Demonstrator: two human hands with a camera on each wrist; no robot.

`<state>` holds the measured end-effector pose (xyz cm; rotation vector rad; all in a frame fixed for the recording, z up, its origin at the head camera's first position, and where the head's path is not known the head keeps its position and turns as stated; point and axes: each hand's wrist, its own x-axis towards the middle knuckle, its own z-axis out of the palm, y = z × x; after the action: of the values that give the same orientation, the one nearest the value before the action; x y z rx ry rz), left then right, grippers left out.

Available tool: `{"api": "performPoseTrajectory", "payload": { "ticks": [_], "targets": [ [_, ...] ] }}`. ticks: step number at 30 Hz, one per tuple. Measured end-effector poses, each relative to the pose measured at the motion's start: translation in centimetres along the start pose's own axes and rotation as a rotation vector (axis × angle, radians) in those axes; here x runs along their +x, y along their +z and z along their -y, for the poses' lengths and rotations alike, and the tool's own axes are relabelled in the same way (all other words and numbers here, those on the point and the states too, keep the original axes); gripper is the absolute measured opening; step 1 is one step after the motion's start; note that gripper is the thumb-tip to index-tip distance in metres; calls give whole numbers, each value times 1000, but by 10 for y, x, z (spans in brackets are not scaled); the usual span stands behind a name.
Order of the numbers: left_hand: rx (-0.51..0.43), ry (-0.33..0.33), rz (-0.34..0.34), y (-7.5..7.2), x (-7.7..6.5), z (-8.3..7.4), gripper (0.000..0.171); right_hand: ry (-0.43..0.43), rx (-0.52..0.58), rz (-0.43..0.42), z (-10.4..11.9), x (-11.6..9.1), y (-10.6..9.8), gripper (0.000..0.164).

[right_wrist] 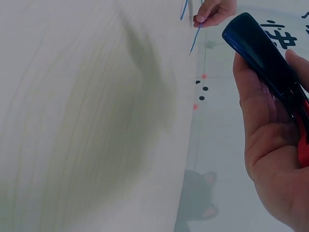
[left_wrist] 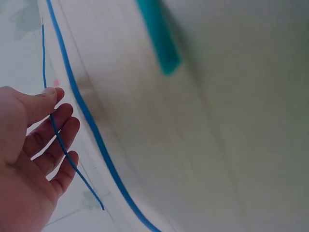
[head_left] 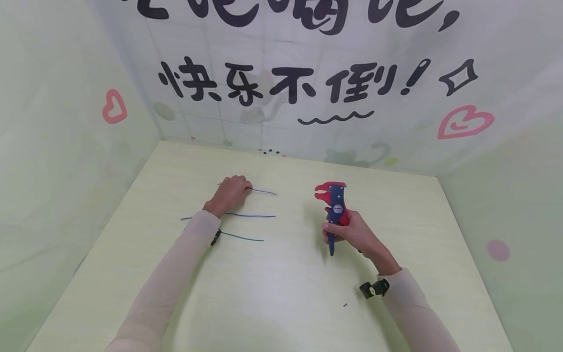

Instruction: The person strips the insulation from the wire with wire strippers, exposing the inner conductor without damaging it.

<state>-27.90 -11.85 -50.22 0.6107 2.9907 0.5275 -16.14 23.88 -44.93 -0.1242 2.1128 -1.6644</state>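
My left hand (head_left: 230, 193) pinches a thin blue wire (head_left: 265, 191) between thumb and index finger. In the left wrist view this wire (left_wrist: 44, 58) crosses the other fingers, and a short bare tip shows at its upper end. A second blue wire (head_left: 254, 215) lies on the table beneath the left wrist. Nearer the front lies a green wire (head_left: 242, 237), partly hidden by the left sleeve. Around the handles of a red and blue wire stripper (head_left: 336, 200), my right hand (head_left: 359, 233) is curled. The stripper's jaws point away from me and stand apart, with nothing between them.
All this is on a pale wooden table (head_left: 272, 283). A tiny dark scrap (head_left: 345, 305) lies near the right wrist's black strap (head_left: 374, 289). Printed cloth walls (head_left: 264, 127) with lettering and hearts enclose the back and both sides.
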Motion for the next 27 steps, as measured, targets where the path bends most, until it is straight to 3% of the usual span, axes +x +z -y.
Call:
{"api": "performPoseTrajectory", "payload": {
  "ticks": [27],
  "targets": [
    [-65,-7,36,-5,-4,1,22,1,0,9,2,-2,0,51]
  ]
}}
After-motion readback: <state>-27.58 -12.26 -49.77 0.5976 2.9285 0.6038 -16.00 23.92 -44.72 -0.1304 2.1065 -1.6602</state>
